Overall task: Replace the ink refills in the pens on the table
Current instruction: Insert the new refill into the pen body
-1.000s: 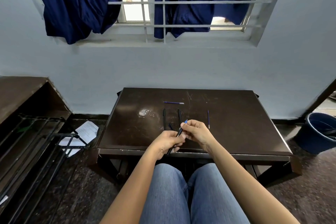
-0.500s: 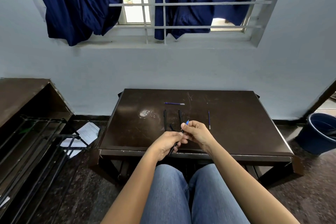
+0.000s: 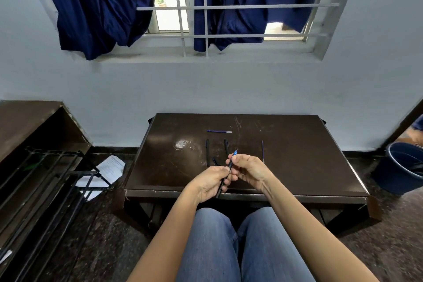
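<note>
Over the near edge of the dark brown table, my left hand grips a black pen barrel that slants up to the right. My right hand pinches the blue refill sticking out of the barrel's upper end. Two black pens, one and another, lie upright on the table beyond my hands, with a small black piece between them. A blue refill lies crosswise farther back. A thin blue refill lies to the right.
A dark wooden shelf with a black metal rack stands at the left, with papers on the floor beside it. A blue bucket sits at the right. A pale smudge marks the tabletop. My knees are under the table's near edge.
Both hands stay at the table's near edge on the pen. The barrel in my left hand shows a little more below the fist; the blue tip stays above my right fingers.
</note>
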Demonstrator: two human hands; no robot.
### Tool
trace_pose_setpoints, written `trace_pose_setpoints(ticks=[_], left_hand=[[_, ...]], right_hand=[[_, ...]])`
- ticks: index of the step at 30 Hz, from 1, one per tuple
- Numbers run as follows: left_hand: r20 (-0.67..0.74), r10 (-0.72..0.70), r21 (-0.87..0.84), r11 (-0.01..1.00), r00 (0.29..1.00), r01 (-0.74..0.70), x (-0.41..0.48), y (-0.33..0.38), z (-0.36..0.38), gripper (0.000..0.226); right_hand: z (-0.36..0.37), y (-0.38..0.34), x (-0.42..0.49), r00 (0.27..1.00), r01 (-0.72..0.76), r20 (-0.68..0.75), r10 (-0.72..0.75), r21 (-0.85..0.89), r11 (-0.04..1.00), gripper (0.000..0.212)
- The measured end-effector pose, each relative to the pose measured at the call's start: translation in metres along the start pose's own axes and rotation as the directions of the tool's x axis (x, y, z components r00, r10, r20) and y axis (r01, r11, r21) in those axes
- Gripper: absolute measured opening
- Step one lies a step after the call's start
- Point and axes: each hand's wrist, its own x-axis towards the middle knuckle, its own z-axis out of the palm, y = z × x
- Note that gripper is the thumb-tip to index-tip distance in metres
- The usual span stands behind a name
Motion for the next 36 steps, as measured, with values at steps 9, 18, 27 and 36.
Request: trace_pose_setpoints(ticks=[9,18,27,36], left_hand=[[0.098,-0.024,-0.166,0.985,0.995,0.040,0.002,0.005,-0.010,0.025],[0.089,-0.028,-0.122,0.992,0.996,0.039,0.006,0.004,-0.017,0.028],[-0.019,-0.030,-0.066,0.997,0.999,0.029,0.013,-0.001,-0.017,0.029],[0.366,-0.055,-0.420,0.881,0.929,0.218,0.018,-0.001,-0.031,0.025]], right_hand=[[0.001,-0.009,-0.003,0.963,-0.070,0.268,0.035,0.123,0.990,0.036],[0.011,0.003,0.010,0.996,0.027,0.081,-0.032,0.071,0.997,0.023],[0.021,0.008,0.015,0.995,-0.020,0.098,0.022,-0.018,1.000,0.024],[0.008,0.007,0.027,0.898,-0.112,0.441,0.000,0.229,0.967,0.060]])
